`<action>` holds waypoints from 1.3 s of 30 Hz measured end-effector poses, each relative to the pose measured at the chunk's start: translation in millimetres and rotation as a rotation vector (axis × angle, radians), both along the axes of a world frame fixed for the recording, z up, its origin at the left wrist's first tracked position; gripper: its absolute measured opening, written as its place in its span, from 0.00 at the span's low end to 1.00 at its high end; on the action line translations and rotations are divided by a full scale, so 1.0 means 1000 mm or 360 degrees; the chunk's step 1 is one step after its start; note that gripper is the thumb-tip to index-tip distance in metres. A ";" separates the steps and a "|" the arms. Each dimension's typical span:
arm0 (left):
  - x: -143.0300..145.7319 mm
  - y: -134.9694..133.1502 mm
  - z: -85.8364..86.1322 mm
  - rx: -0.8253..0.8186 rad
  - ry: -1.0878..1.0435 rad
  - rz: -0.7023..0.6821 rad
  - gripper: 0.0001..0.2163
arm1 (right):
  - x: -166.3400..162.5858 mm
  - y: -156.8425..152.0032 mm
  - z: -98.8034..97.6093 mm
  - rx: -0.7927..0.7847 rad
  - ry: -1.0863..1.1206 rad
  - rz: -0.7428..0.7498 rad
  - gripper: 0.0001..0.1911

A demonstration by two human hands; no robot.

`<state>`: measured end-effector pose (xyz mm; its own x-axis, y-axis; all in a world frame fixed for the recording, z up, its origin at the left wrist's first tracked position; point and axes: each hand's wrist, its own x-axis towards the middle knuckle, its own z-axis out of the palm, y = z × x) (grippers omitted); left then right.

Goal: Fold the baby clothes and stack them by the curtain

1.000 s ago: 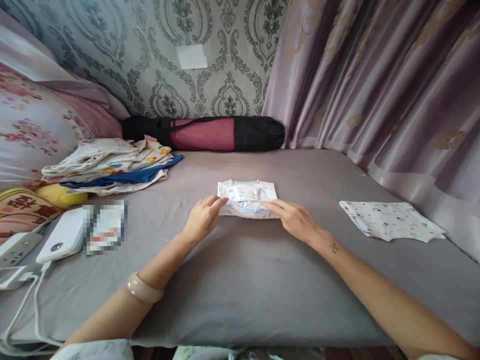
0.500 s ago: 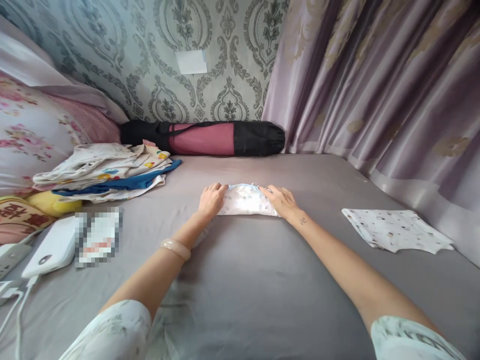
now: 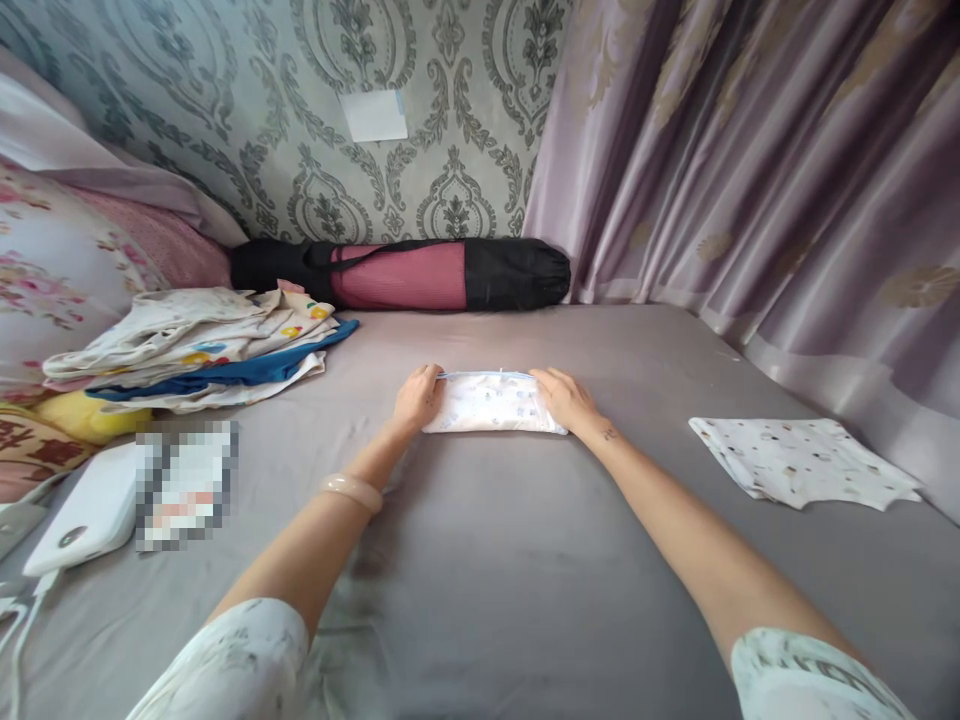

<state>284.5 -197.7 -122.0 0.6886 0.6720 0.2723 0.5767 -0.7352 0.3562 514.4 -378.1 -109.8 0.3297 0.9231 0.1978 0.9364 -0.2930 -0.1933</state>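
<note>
A small folded garment [image 3: 491,402], white with a faint print and blue trim along its far edge, lies on the grey bedsheet [image 3: 517,560]. At its left end, my left hand [image 3: 418,397] is closed on the far corner, fingers curled over the blue trim. My right hand [image 3: 564,398] pinches the far right corner the same way. Between the hands the trimmed edge runs nearly straight. The fingertips of both hands are partly hidden. Off to the right, another folded garment [image 3: 802,460], white with small dark prints, lies flat on the sheet.
A pile of clothes [image 3: 202,340] sits at the left, beside a floral pillow [image 3: 52,260]. In front of it are a white power bank [image 3: 94,510] with a cable and a blurred packet [image 3: 187,485]. A black and pink roll bag [image 3: 397,275] lies along the wall; curtains [image 3: 675,150] hang right.
The garment's far edge, bowed before, is now straighter and the cloth looks flatter and wider. My hands have moved slightly apart with its corners. The view has shifted a little.
</note>
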 end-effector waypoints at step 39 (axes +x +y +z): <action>0.021 -0.073 0.000 0.0088 0.0230 -0.0203 0.21 | -0.093 0.015 0.007 0.0014 -0.0056 0.0366 0.26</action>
